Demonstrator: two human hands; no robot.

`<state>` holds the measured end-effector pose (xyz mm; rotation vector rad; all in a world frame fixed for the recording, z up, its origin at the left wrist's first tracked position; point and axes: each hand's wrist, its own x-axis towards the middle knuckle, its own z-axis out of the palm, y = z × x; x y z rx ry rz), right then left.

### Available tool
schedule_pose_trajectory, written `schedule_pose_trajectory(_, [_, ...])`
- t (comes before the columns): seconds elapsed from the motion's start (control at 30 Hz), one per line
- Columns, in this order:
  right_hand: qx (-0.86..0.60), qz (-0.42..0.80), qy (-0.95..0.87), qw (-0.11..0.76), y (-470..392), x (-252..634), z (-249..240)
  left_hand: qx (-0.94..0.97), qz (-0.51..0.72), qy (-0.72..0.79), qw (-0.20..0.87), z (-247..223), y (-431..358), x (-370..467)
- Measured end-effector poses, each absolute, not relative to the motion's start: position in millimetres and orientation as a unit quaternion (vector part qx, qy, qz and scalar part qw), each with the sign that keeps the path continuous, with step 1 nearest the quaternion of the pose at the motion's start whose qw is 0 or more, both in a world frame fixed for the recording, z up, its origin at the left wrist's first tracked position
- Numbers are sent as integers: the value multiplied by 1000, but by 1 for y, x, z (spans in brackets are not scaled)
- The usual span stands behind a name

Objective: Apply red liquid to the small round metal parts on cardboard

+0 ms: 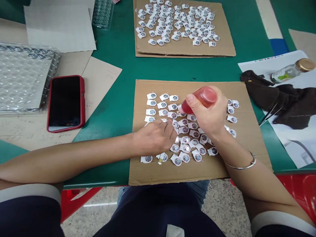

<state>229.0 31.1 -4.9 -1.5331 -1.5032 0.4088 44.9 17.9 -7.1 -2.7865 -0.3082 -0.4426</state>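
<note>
My right hand (212, 113) is wrapped round a small red squeeze bottle (207, 95), its narrow end tilted down and left over the small round parts. My left hand (156, 138) lies low over the same rows with its fingers curled; what they hold, if anything, is hidden. Beneath both hands is a cardboard sheet (187, 174) bearing many white tabbed pieces with silver round centres, such as this white tabbed disc (176, 160). Just below the left hand, a small yellowish piece (160, 160) lies on one of them. Both hands cover part of the rows.
Another cardboard sheet (185, 51) with similar discs lies at the back. On the left are a red-cased phone (65, 103) and a clear bubbled tray (22, 79). Tweezers (270, 115), dark cloth (293, 105) and a glass jar (291, 70) are at right.
</note>
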Motion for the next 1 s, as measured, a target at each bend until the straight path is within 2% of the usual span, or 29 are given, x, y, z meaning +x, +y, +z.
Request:
schedule_pose_trajectory(0.3, [-625,97,-625,457,31,226,1,-972,-139,-122,148,-9,18,43])
schedule_pose_trajectory(0.53, [-606,140,-622,476,28,232,-7,-975,-145,-168,3,-6,29,39])
schedule_pose_trajectory(0.73, [-608,127,-611,491,28,234,-6,-966,-120,-206,-104,-6,40,32])
schedule_pose_trajectory(1.0, [-610,108,-620,481,31,231,-6,-963,-115,-212,-118,-8,41,32])
